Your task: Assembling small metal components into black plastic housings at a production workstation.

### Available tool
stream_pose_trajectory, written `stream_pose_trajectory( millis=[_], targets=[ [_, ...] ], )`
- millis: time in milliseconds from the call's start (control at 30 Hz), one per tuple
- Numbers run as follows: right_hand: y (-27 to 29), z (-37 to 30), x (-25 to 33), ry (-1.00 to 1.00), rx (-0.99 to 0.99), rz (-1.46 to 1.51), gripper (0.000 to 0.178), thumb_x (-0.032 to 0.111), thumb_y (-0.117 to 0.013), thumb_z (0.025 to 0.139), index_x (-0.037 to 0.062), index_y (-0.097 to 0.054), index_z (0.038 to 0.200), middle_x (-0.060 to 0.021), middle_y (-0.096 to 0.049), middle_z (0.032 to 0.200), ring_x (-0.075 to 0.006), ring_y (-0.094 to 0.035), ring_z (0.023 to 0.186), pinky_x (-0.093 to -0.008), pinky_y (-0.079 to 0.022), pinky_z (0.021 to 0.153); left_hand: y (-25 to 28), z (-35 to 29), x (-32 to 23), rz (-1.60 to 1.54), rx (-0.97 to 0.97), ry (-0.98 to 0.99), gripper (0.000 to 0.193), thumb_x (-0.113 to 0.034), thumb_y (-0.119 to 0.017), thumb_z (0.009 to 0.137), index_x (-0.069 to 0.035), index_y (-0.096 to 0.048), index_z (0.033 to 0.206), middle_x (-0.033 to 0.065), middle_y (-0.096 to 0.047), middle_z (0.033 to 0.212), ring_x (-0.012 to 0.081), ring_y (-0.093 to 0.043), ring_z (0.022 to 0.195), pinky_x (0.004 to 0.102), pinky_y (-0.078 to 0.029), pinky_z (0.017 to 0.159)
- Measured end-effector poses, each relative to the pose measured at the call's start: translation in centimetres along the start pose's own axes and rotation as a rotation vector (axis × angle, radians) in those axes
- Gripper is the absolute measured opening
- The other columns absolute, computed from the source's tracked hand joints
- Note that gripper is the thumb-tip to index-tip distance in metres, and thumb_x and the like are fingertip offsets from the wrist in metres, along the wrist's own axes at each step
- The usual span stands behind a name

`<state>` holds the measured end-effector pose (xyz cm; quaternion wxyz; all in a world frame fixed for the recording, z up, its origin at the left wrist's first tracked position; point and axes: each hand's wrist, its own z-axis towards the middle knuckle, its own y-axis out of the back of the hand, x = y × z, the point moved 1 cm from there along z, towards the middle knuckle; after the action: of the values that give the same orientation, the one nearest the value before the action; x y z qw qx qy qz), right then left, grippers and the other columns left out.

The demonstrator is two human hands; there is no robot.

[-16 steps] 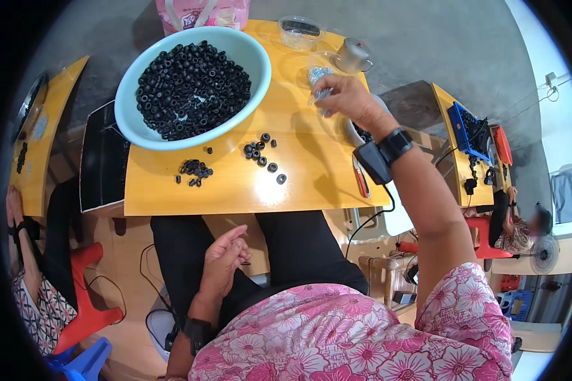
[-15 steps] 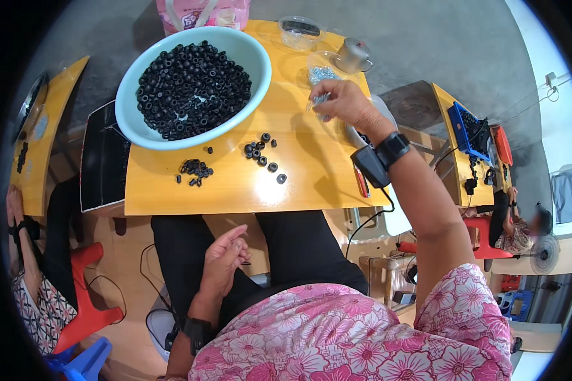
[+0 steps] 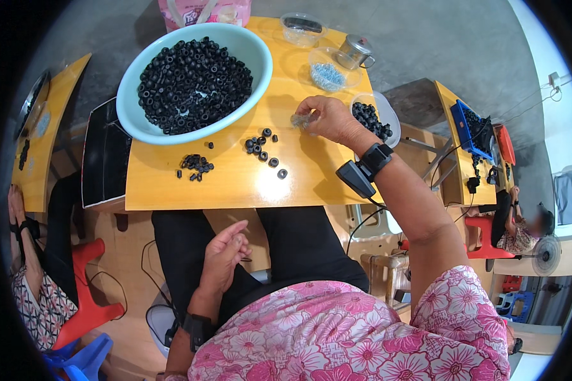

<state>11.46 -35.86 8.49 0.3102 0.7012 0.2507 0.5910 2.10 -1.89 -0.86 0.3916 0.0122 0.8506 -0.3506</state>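
Note:
Over the right part of the yellow table (image 3: 216,193), my right hand (image 3: 329,120) pinches a small clump of silvery metal pieces (image 3: 300,119), too small to name exactly. A clear round tub (image 3: 357,81) of similar bluish-silver pieces (image 3: 327,76) stands just beyond it. My left hand (image 3: 224,259) hovers over my lap, empty, its index finger stretched out and the others loosely bent. Between the hands, two loose groups of small black parts lie on the table: narrow ones (image 3: 197,164) at left and wider ring-like ones (image 3: 256,146) nearer the middle.
A big pale-blue basin (image 3: 122,105) heaped with black parts fills the far left. A clear tub (image 3: 304,32), a lidded metal mug (image 3: 356,47) and a white container (image 3: 393,117) of black parts stand right. Other people (image 3: 35,292) sit at neighbouring tables.
My right hand has drawn back from the clear tub toward me and slightly left, carrying the silvery pieces. The white container of black parts now shows. My left hand has barely moved.

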Motion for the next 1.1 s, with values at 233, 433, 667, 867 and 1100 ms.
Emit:
stream_pose_trajectory(
  millis=[233,433,667,867,1100],
  targets=[
    [0.8,-1.1,0.4,-0.035,0.022,0.071,0.043,-0.002,-0.064,0.07,0.0043,-0.063,0.113,-0.0079,-0.064,0.1,-0.0175,-0.06,0.089,-0.028,-0.05,0.079,0.1,-0.1,0.0,-0.006,-0.004,0.001,0.037,-0.012,-0.055,0.094,0.001,-0.051,0.128,0.0021,-0.055,0.09,0.0078,-0.053,0.077,0.0247,-0.048,0.078],
    [1.1,-1.8,0.2,0.035,-0.038,-0.058,0.044,-0.003,-0.063,0.071,0.0041,-0.062,0.115,-0.009,-0.065,0.104,-0.0178,-0.061,0.094,-0.0298,-0.05,0.081,0.1,-0.2,-0.1,-0.005,0.002,-0.002,0.036,-0.011,-0.053,0.095,0.001,-0.05,0.129,0.0018,-0.055,0.09,0.0082,-0.053,0.078,0.0253,-0.049,0.078],
    [0.7,-4.0,0.5,0.111,-0.216,-0.095,0.033,0.0,-0.063,0.075,0.0026,-0.065,0.108,-0.0079,-0.067,0.102,-0.0157,-0.063,0.087,-0.0292,-0.05,0.077,0.1,-0.2,0.0,0.003,0.005,0.005,0.036,-0.009,-0.05,0.095,0.001,-0.048,0.13,0.0014,-0.054,0.09,0.0083,-0.053,0.078,0.026,-0.05,0.078],
    [-2.6,-6.6,0.8,-0.004,-0.283,0.127,0.017,0.005,-0.065,0.081,0.0005,-0.068,0.097,-0.0065,-0.068,0.086,-0.0096,-0.062,0.077,-0.0243,-0.049,0.072,0.2,0.2,0.1,-0.012,0.029,-0.02,0.036,-0.01,-0.051,0.096,0.0,-0.049,0.129,0.0008,-0.055,0.089,0.0075,-0.053,0.078,0.0252,-0.05,0.078],
    [-5.6,-5.7,2.7,0.199,-0.269,0.072,0.019,0.0,-0.063,0.078,0.0007,-0.067,0.096,-0.0103,-0.063,0.076,-0.0155,-0.058,0.065,-0.0279,-0.047,0.061,0.5,-0.2,0.1,-0.028,0.032,-0.01,0.036,-0.012,-0.053,0.095,0.001,-0.05,0.129,0.002,-0.055,0.092,0.0075,-0.053,0.078,0.025,-0.048,0.078]
  ],
)
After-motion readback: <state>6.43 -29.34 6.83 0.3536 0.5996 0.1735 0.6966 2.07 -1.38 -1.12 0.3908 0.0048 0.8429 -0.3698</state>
